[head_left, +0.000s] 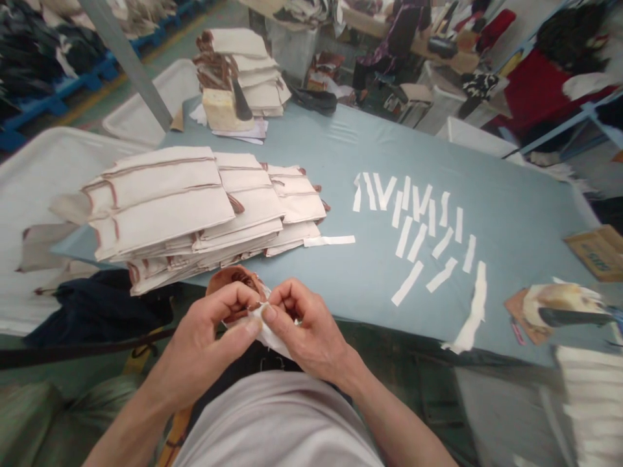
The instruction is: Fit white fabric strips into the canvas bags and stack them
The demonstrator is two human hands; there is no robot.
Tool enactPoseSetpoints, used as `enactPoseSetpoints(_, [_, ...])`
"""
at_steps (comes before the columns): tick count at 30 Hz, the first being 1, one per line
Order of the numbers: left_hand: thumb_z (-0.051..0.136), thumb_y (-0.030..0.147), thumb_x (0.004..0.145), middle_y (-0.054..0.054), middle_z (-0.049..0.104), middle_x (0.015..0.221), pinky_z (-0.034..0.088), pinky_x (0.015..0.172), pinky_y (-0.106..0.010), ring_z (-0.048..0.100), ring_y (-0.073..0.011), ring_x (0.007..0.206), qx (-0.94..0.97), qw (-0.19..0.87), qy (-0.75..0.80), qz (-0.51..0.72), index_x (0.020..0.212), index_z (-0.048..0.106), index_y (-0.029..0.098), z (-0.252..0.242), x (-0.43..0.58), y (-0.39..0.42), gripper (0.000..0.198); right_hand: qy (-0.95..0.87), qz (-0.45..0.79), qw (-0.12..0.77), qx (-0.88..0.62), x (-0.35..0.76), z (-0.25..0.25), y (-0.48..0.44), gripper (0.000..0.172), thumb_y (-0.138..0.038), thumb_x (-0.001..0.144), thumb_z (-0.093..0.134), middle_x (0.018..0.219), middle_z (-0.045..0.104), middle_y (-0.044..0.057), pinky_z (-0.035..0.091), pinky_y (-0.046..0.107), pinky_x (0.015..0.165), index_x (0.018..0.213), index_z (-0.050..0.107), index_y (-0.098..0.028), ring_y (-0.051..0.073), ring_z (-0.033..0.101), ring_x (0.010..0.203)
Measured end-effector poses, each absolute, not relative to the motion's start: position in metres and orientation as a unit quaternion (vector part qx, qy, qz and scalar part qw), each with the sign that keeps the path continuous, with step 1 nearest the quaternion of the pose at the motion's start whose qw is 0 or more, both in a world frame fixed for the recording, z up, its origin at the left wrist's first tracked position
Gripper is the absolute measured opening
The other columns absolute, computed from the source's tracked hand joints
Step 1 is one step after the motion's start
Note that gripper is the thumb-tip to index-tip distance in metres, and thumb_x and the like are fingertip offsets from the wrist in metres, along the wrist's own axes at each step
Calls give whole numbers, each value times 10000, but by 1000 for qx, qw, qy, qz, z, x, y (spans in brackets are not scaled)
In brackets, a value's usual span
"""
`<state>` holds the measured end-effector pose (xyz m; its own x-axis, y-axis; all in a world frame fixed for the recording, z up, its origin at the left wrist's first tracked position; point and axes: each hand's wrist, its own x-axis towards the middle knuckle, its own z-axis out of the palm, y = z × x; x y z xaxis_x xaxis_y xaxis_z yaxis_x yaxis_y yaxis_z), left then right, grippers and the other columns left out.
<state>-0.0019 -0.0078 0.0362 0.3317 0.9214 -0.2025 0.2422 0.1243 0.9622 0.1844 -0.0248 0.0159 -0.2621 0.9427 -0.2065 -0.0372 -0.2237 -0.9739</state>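
Close to my body, at the table's near edge, both hands pinch a small piece of white cloth [275, 338]. My left hand [207, 334] grips it with thumb and forefinger. The fingers of my right hand [314, 327] are closed on the same cloth, right beside the left fingertips. Brown fabric [224, 279] curls up just behind the left fingers, touching the white cloth; whether the two are joined I cannot tell. Past my hands lie stacks of folded cream fabric pieces with brown edging [170, 201]. One white strip [331, 240] rests against the right end of these stacks.
Several short white strips [403, 237] are spread over the blue-green table [335, 285]. A longer white strip [474, 311] overhangs its near edge. An iron-like tool [574, 314] and a cardboard box [596, 251] are at the right. More folded cream fabric [243, 48] stands at the back.
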Motion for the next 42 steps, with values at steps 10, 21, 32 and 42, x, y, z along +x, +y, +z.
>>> enactPoseSetpoints(10, [670, 483, 956, -26, 722, 718, 506, 639, -249, 633, -193, 694, 637, 518, 536, 197, 756, 737, 184, 16, -23, -17, 366, -466, 657, 317, -501, 169, -25, -39, 292, -443, 960, 748, 685, 592, -64, 384, 193, 548, 911, 611, -190, 92, 512, 602])
enactPoseSetpoints(21, [722, 332, 879, -3, 675, 714, 483, 613, -235, 594, -164, 655, 609, 485, 540, 321, 787, 730, 201, 26, -26, -26, 160, -583, 551, 395, -449, 177, 13, -36, 142, -324, 1009, 619, 787, 700, -8, 487, 229, 619, 997, 658, -188, 114, 610, 653])
enactPoseSetpoints(32, [762, 258, 912, 3, 728, 777, 520, 659, -221, 647, -158, 713, 628, 531, 437, 364, 808, 767, 208, 56, -24, -7, 115, -815, 370, 362, -260, 207, 50, 21, 239, -206, 1046, 598, 1186, 821, 62, 547, 211, 670, 1269, 678, -176, 86, 673, 683])
enactPoseSetpoints(42, [755, 310, 950, -8, 665, 743, 498, 624, -224, 593, -153, 682, 630, 571, 401, 340, 788, 737, 186, 54, -27, -3, 205, -892, 205, 293, -277, 220, 71, 15, 184, -295, 1111, 598, 909, 860, 2, 488, 246, 646, 1116, 775, -248, 142, 788, 752])
